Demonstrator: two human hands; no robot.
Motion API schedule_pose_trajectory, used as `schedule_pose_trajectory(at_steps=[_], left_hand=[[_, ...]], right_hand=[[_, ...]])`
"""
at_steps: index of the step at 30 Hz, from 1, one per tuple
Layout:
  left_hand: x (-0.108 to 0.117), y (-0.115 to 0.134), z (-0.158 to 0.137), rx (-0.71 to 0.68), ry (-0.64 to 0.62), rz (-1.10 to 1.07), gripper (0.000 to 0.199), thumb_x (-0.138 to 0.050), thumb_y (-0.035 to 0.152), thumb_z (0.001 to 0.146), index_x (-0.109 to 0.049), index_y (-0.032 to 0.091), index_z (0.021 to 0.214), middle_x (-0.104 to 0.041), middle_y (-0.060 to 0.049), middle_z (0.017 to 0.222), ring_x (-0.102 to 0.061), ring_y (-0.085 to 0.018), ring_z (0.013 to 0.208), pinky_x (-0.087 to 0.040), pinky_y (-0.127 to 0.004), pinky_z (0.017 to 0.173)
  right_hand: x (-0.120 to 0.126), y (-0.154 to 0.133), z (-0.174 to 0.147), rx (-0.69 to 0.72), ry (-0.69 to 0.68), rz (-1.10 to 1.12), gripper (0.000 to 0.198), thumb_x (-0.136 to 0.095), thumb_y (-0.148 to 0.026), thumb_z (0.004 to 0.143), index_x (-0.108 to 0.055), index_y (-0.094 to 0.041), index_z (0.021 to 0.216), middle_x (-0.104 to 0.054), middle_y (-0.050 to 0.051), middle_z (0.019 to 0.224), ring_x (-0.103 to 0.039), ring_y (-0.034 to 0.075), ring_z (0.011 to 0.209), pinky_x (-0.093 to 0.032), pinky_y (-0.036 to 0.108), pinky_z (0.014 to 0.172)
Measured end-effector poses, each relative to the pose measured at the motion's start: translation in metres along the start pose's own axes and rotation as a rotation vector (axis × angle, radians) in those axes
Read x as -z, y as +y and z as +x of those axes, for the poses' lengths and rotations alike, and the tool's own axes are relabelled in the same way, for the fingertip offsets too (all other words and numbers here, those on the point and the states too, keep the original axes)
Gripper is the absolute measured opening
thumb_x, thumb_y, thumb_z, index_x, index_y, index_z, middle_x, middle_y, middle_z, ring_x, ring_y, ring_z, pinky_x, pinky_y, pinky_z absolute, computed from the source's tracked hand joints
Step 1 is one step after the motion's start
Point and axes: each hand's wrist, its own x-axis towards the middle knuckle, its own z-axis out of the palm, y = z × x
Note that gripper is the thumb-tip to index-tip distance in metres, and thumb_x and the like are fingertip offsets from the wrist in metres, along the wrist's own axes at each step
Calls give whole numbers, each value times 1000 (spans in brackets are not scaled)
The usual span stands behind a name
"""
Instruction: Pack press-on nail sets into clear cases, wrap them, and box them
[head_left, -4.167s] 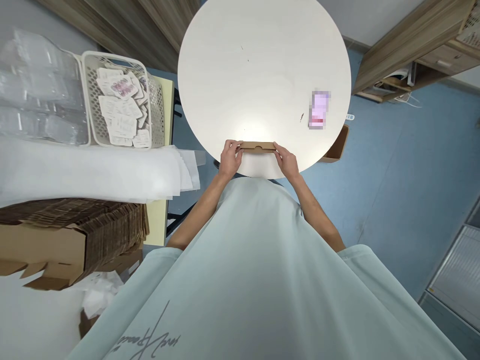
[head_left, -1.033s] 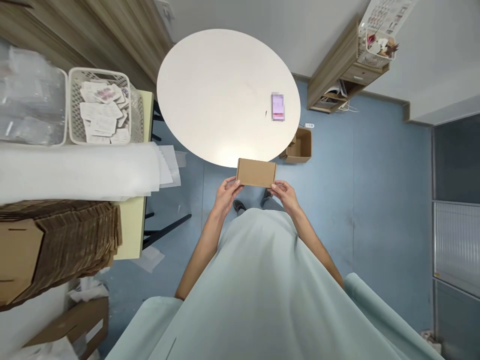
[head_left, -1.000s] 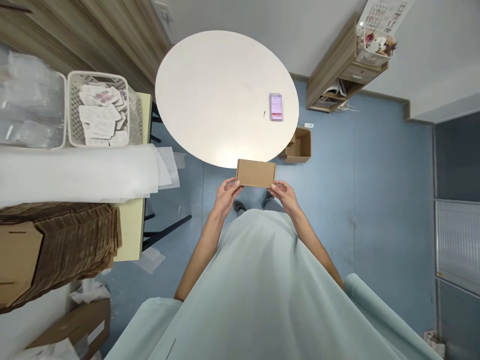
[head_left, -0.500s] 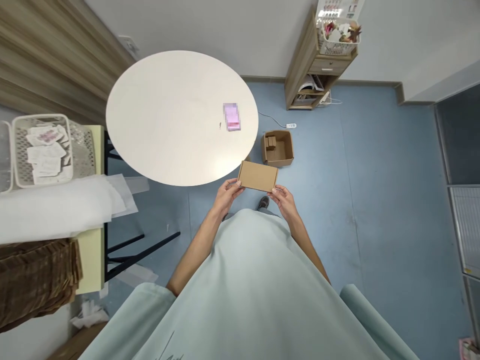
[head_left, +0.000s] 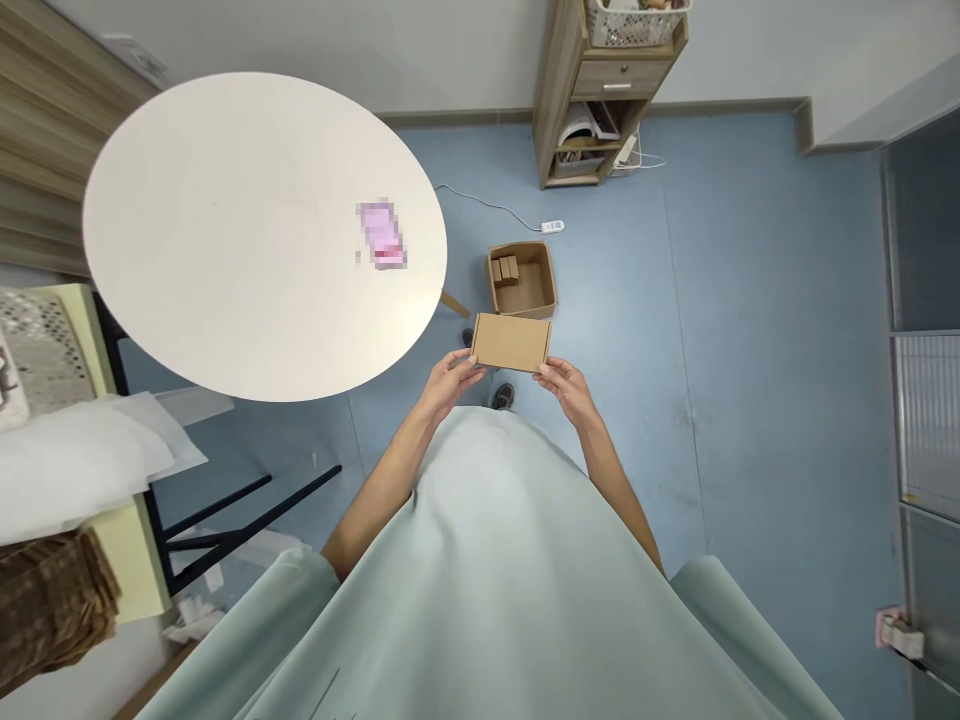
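blue floor (head_left: 615, 400), flat cardboard box (head_left: 511, 342) held over it

- floor: smooth, with a wooden cabinet (head_left: 559, 110) against the wall and a white power strip (head_left: 552, 227) lying on its cord.
- flat cardboard box: brown, oblong, closed, broad face showing; in front of the person, clear of the table, between the two hands.
- left hand (head_left: 450, 381): fingers grasping the box's near left corner, thumb on top.
- right hand (head_left: 564, 385): fingers grasping the near right corner, thumb on top.
- open carton (head_left: 540, 292): on the floor, just beyond the box in view; small brown boxes (head_left: 505, 270) inside, at its left.
- round table (head_left: 247, 300): white; a pink oblong item (head_left: 383, 236), pixelated, on its right side.
- shoe (head_left: 503, 397): dark, below the box.
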Motion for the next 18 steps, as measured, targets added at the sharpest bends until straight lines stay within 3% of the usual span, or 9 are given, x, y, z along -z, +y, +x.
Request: schedule_pose_trajectory(at_steps=[7, 15, 18], left_hand=[[-29, 27, 74, 63, 48, -23, 19, -83, 21, 100, -80, 20, 119, -89, -9, 115, -86, -21, 109, -63, -44, 122], [-75, 95, 167, 88, -22, 181, 16, -78, 18, 101, -83, 17, 116, -87, -9, 111, -83, -22, 103, -60, -48, 125], [-87, 113, 198, 109, -27, 218, 27, -79, 16, 98, -80, 15, 125, -85, -14, 124, -83, -25, 111, -59, -52, 125]], right_hand=[[-18, -37, 45, 12, 41, -99, 76, -112, -67, 57, -74, -29, 111, -84, 2, 116, -83, 21, 98, -66, 43, 107], [-50, -97, 104, 72, 231, -188, 72, -109, -67, 62, -76, -25, 110, -84, 7, 118, -83, 25, 104, -65, 45, 111], [-62, -116, 130, 97, 289, -241, 69, -107, -65, 63, -74, -26, 110, -84, 9, 124, -83, 26, 108, -65, 45, 111]])
